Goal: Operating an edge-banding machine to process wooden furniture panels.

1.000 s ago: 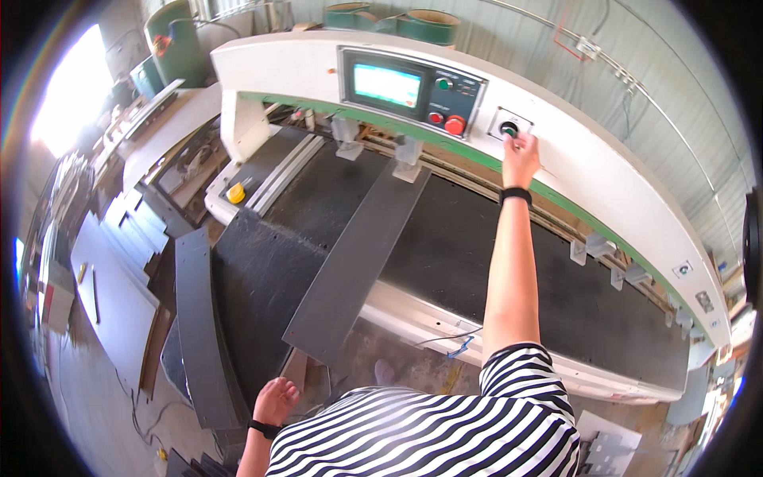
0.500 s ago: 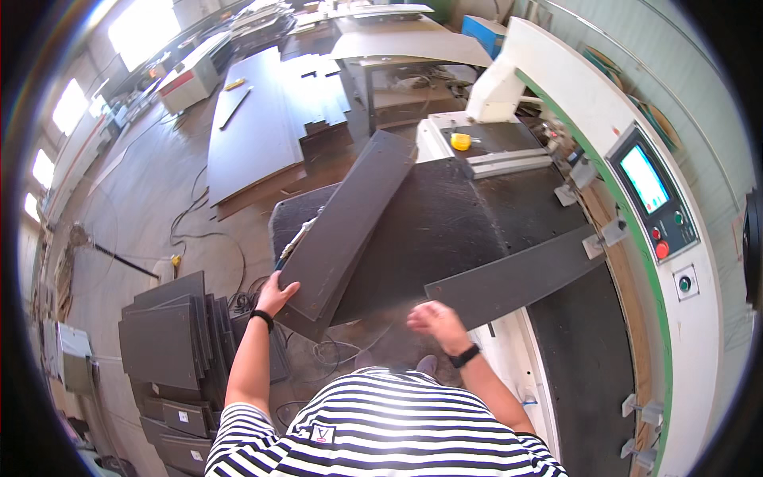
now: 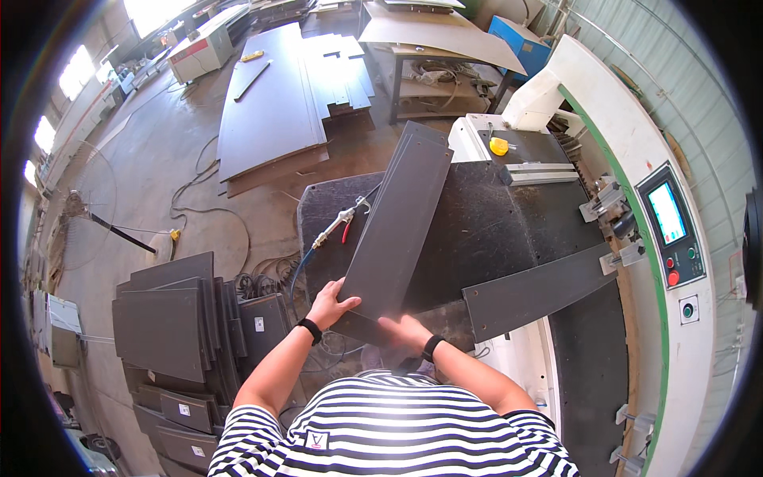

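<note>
Several long dark grey panels point(image 3: 397, 230) lie stacked and slightly fanned on the black worktable point(image 3: 477, 215), slanting away from me. My left hand point(image 3: 326, 307) is closed around their left edge near the close end, thumb on top. At the near right corner of the same stack is my right hand point(image 3: 407, 332), its fingers smeared by motion; whether they grip the panels I cannot tell. To the right, a single dark panel point(image 3: 540, 290) lies on the machine bed, its far end at the metal clamps point(image 3: 620, 258). An air blow gun point(image 3: 340, 224) with a red trigger rests left of the stack.
A white machine frame with a control panel point(image 3: 671, 226) stands at the right. A yellow tape measure point(image 3: 499, 146) sits on the machine's far end. More dark panels point(image 3: 163, 326) are piled on the floor at left. Cables and a hose point(image 3: 294, 278) run beside the worktable.
The panel stack has shifted right and turned to point more straight ahead, uncovering the blow gun. My left hand went with it. My right hand has come left, from beside the single panel to the stack.
</note>
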`<state>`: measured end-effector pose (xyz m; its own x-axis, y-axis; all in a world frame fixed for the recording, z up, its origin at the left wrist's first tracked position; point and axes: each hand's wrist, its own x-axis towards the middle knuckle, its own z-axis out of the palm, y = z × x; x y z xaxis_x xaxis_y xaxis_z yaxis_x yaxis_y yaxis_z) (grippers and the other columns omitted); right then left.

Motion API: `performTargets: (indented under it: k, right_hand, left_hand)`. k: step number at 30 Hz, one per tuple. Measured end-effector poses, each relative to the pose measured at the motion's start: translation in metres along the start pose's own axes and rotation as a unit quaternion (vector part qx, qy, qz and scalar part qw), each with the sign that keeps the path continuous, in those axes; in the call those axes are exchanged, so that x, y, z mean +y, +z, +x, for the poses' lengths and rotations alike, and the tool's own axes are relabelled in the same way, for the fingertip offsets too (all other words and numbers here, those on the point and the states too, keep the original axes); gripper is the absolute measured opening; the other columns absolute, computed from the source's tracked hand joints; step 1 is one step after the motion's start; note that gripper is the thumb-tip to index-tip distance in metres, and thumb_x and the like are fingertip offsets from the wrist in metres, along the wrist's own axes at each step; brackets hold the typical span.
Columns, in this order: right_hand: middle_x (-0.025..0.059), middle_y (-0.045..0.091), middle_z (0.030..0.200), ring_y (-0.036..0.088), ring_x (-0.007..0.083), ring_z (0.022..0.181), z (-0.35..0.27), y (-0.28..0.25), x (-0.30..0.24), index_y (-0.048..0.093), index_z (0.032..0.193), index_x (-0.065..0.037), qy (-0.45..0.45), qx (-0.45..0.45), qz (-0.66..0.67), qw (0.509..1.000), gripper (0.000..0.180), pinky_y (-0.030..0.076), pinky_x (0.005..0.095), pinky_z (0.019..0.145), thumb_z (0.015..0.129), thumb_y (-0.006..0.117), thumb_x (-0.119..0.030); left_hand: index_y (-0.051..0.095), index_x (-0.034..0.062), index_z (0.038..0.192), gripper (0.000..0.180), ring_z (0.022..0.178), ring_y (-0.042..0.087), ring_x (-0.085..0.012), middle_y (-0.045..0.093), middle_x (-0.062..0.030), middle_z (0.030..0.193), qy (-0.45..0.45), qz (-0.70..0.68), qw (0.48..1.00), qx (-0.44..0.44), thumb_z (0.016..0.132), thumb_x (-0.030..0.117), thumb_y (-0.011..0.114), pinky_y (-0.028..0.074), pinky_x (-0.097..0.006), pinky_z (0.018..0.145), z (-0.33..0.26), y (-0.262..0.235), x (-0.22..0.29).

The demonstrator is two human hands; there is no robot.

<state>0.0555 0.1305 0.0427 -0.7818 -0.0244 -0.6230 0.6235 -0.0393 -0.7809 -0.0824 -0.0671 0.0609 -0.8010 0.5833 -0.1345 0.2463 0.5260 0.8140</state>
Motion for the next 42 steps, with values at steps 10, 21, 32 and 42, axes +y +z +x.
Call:
performTargets:
  k: [10, 21, 32, 42]
  right_hand:
    - [0.0059, 0.062, 0.075, 0.055, 0.0134, 0.064, -0.036, 0.022, 0.006, 0.065, 0.090, -0.001, 0.077, -0.014, 0.024, 0.997, 0.052, 0.044, 0.0282, 0.057, 0.082, 0.062, -0.052]
    - [0.0126, 0.063, 0.091, 0.063, 0.0166, 0.080, -0.036, 0.006, -0.003, 0.053, 0.105, 0.004, 0.083, 0.089, 0.077, 0.990, 0.046, 0.051, 0.0274, 0.069, 0.088, 0.060, -0.039]
    - [0.0140, 0.063, 0.101, 0.065, 0.0196, 0.087, -0.126, -0.071, 0.075, 0.052, 0.104, -0.003, 0.029, 0.214, 0.229, 0.949, 0.027, 0.050, 0.0308, 0.073, 0.093, 0.051, -0.027]
    - [0.0083, 0.061, 0.085, 0.061, 0.0171, 0.070, -0.139, -0.150, 0.093, 0.053, 0.096, -0.005, 0.027, 0.353, 0.289, 0.890, 0.027, 0.052, 0.0318, 0.063, 0.095, 0.046, -0.031]
  left_hand:
    - [0.049, 0.0059, 0.127, 0.066, 0.095, 0.044, -0.0317, 0.048, -0.0170, 0.097, 0.058, 0.059, 0.995, -0.063, 0.074, 0.036, 0.073, 0.039, -0.039, 0.086, -0.015, 0.006, -0.018]
    - [0.042, 0.0015, 0.128, 0.081, 0.108, 0.048, -0.0351, 0.051, -0.0173, 0.113, -0.014, 0.319, 0.937, 0.139, 0.074, 0.056, 0.065, 0.044, -0.045, 0.084, 0.142, -0.028, -0.021]
    - [0.050, 0.0067, 0.102, 0.031, 0.083, 0.060, -0.0371, 0.061, -0.0171, 0.093, 0.078, 0.270, 0.959, 0.039, 0.075, 0.017, 0.062, 0.047, -0.045, 0.070, 0.069, -0.094, -0.003]
    - [0.049, 0.0102, 0.127, 0.057, 0.068, 0.059, -0.0251, 0.056, -0.0082, 0.074, 0.236, 0.463, 0.840, -0.154, 0.072, 0.010, 0.065, 0.047, -0.037, 0.062, -0.055, -0.124, 0.147]
